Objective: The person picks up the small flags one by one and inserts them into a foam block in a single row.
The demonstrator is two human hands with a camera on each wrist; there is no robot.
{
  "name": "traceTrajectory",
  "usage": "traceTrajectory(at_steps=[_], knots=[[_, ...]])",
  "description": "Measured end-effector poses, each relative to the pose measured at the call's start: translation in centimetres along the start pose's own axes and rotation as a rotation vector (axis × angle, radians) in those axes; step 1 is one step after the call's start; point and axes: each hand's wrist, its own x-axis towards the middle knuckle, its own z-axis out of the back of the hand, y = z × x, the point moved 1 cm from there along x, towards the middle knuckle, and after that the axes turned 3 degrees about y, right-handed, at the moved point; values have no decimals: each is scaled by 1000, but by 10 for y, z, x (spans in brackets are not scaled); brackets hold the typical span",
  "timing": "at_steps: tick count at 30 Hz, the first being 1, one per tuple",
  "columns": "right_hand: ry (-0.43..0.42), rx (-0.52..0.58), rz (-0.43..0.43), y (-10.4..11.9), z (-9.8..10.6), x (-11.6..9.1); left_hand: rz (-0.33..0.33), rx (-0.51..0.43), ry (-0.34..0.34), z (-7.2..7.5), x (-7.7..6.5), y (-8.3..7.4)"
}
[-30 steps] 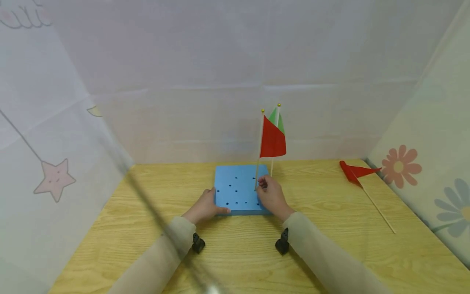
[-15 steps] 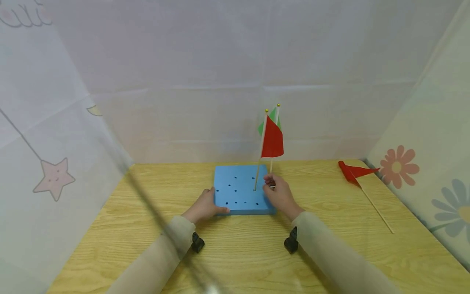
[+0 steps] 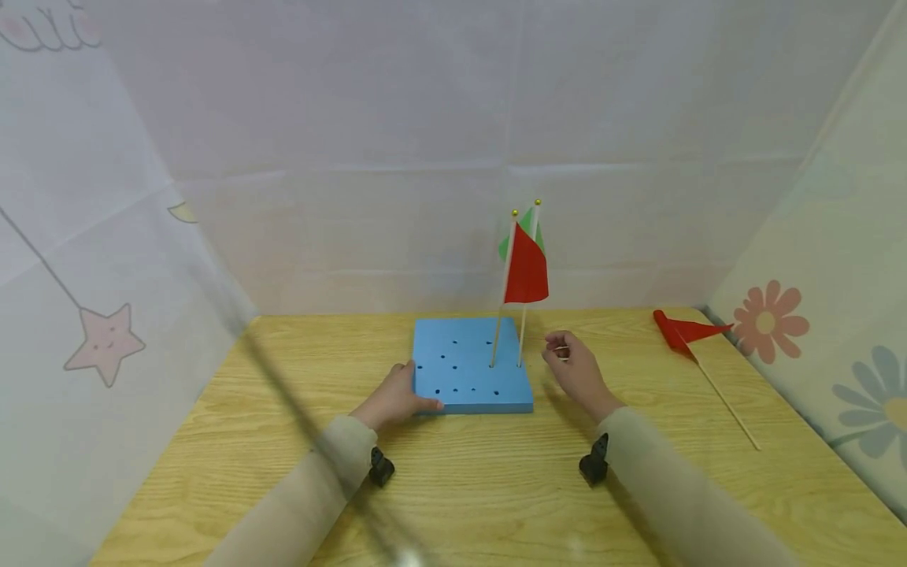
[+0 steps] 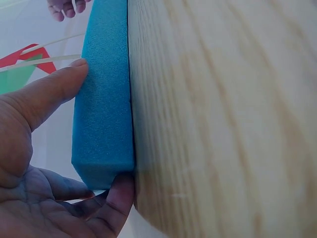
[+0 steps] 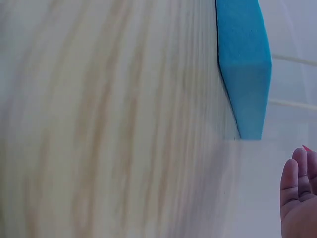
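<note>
1. Two hands are in view. The left hand (image 3: 393, 400) grips the blue foam block (image 3: 435, 339) at its near-left corner, thumb at the upper front edge and fingers around the left side.
2. The right hand (image 3: 577, 378) holds nothing. Its fingers are close together and loosely bent, just beside the block's right edge without touching it.
3. Along the block's right side, the standing red flag (image 3: 527, 272) and the green flag (image 3: 526, 222) are seated in holes. Both sticks lean slightly right; the green one is nearer the edge.
4. The block lies flat on the wooden table (image 3: 482, 488). Farther right, well apart, lies the loose red flag (image 3: 676, 337), stick end toward the person.
5. Step in hand (judged): flag mounting, two seated, right hand disengaged.
6. Next move (judged): pick up the loose stick, turn it upright and align its tip with a vacant hole (image 3: 455, 368); maintain the left-hand brace.
</note>
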Motion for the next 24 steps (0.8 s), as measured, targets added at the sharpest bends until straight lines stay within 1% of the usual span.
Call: traceTrajectory(at_steps=[7, 13, 15, 19, 21, 24], knots=[[-10, -3, -17, -11, 17, -2, 5, 3, 0, 0, 1, 1], [-38, -12, -57, -20, 32, -5, 6, 0, -1, 0, 1, 1], [-38, 19, -72, -22, 36, -6, 5, 5, -1, 0, 1, 1], [-44, 163, -109, -27, 44, -8, 2, 10, -3, 0, 1, 0], [-51, 216, -126, -30, 48, -9, -1, 14, -6, 0, 1, -1], [-58, 233, -142, -33, 53, -11, 0, 19, -5, -1, 1, 0]])
